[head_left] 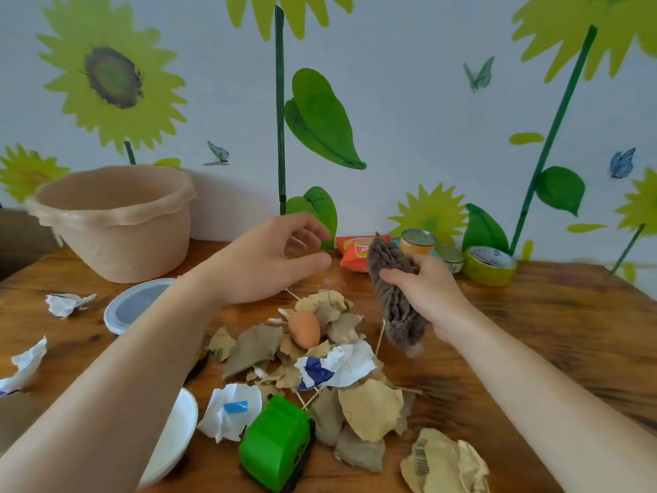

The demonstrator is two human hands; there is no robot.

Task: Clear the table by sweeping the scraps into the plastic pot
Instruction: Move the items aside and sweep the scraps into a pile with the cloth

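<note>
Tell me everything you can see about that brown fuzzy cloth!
The cloth is grey-brown and looks fuzzy and ribbed, like a thick rag. It is bunched up into a long shape and held above the wooden table. The right hand grips its middle. Its lower end dangles just over the pile of paper scraps.

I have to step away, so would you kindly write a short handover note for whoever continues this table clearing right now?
Right hand: shut on the brown cloth, held above the table.
Left hand: open and empty, fingers curled, hovering beyond the scrap pile.
Plastic pot: upright at the far left; no scraps visible inside.
Scraps: torn brown and white paper heaped mid-table, with an egg on the heap and a green toy truck at its near edge. More crumpled paper lies left.
Done: nothing swept yet.
Left: sweep all scraps into the pot.
</note>
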